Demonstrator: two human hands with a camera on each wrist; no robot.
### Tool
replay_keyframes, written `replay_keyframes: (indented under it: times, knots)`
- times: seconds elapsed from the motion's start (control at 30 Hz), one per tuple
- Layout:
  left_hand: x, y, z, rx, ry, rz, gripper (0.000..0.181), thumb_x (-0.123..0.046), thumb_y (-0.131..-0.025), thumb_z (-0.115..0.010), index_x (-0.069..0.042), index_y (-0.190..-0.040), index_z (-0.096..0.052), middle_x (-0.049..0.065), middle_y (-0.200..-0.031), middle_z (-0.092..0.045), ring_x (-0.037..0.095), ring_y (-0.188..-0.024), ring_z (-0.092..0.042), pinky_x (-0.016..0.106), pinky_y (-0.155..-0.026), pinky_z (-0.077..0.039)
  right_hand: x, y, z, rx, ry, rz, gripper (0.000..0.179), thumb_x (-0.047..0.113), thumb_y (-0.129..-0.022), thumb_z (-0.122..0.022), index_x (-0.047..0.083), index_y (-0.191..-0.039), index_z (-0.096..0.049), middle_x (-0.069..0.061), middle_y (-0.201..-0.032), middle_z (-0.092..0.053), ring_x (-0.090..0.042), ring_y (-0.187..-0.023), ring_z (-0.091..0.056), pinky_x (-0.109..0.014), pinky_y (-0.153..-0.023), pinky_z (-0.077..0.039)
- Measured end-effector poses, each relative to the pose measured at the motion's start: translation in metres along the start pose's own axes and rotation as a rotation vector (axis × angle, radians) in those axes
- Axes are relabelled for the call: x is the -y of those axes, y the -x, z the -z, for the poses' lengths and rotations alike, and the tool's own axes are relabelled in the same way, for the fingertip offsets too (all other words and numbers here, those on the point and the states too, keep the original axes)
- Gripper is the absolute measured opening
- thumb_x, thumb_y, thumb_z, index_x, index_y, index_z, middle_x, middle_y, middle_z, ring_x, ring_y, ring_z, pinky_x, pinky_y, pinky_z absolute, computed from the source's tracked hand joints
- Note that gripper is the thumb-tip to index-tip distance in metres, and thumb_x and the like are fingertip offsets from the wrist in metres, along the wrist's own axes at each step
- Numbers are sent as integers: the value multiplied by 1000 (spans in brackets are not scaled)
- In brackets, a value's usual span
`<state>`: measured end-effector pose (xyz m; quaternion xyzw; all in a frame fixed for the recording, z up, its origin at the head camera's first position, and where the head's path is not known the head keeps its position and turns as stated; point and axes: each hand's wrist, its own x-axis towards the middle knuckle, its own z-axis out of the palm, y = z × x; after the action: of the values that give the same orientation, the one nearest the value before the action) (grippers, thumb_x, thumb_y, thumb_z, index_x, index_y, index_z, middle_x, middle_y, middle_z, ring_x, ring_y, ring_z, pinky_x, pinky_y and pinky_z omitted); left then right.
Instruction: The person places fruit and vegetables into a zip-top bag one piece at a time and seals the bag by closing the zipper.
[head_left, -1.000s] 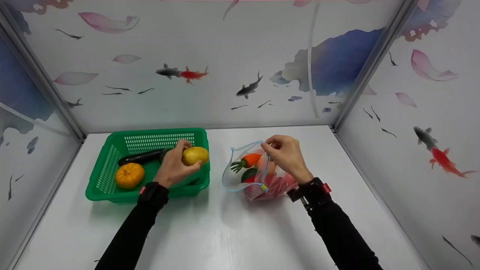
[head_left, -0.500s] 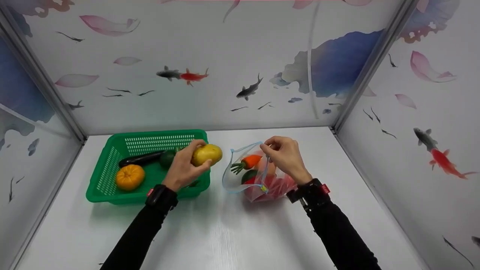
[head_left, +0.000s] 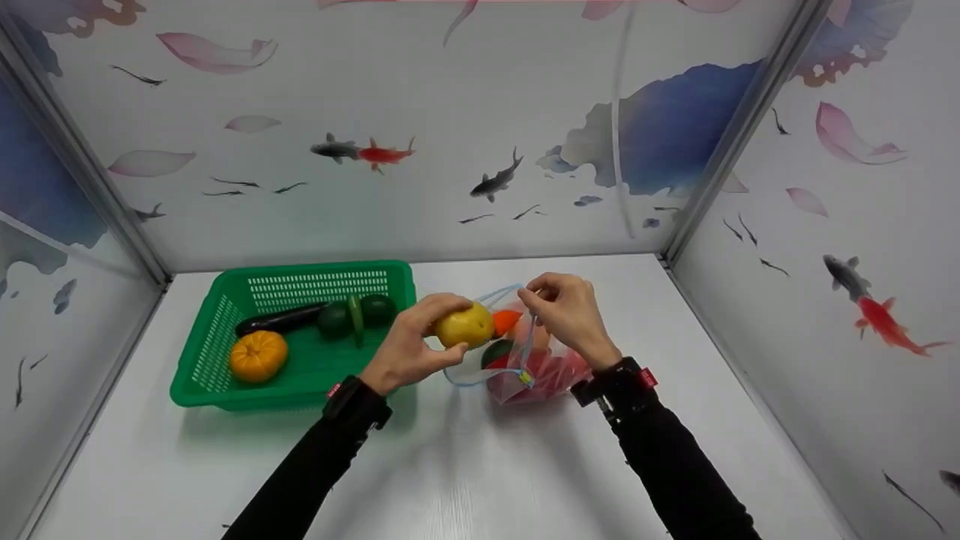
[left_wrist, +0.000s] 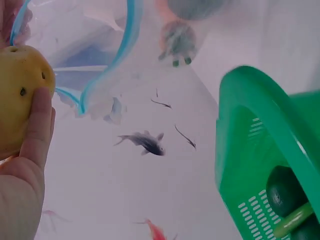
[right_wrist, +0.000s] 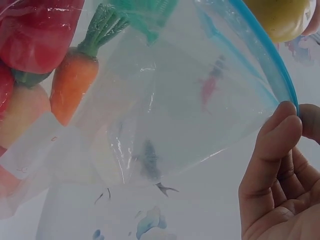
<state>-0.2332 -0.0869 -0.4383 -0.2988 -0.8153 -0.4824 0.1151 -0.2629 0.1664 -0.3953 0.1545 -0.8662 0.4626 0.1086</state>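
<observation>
My left hand (head_left: 412, 343) holds a yellow potato (head_left: 465, 326) between thumb and fingers, at the mouth of a clear zip bag (head_left: 551, 376). Dark eyes dot the potato's skin in the left wrist view. With thumb and forefinger, my right hand (head_left: 568, 313) pinches the bag's blue rim (right_wrist: 272, 60), keeping the mouth spread. Inside the bag lie a carrot (right_wrist: 75, 85) with green stalks, a red pepper (right_wrist: 42, 32) and a peach-coloured round thing (right_wrist: 25, 107). From the head, the potato and left fingers overlap part of the rim and the carrot's top.
Left of the bag stands a green plastic basket (head_left: 300, 402). It contains an eggplant (head_left: 277, 320), a small orange pumpkin (head_left: 259, 356), two dark green round vegetables (head_left: 334, 322) and a slim green one (head_left: 355, 319). Printed walls (head_left: 420, 217) enclose the white table (head_left: 465, 480) behind and at both sides.
My left hand has carried the potato rightward from over the basket to the bag's mouth, uncovering the green vegetables. My right hand stays in place on the rim.
</observation>
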Motion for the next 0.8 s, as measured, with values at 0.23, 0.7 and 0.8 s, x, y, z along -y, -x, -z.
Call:
replay_keyframes:
  times: [0.23,0.7,0.8]
  knots:
    - [-8,-6,-28,77,-27,6,50,-18,-85,-73,-17,-133,-59,7,-131,-51,19,-111,-57,28,-88,-55,1,0,-1,-6,11,20,13,21,-90,-71,8,-90,-73,-8,-65,-66,-22,-48,-59,-22,-42,-46]
    - [-10,-24,-69,87,-72,275,49,-24,-87,-73,-12,-118,-37,13,-116,-63,21,-99,-65,32,-84,-57,2,0,1,-6,4,26,14,19,-90,-70,6,-90,-73,-9,-67,-68,-34,-54,-64,-20,-43,-46]
    - [-8,-27,-76,81,-93,312,46,-24,-88,-72,-11,-116,-37,13,-112,-65,21,-94,-66,32,-82,-57,2,0,1,-8,8,28,14,19,-91,-69,6,-90,-73,-8,-66,-67,-36,-55,-64,-21,-43,-46]
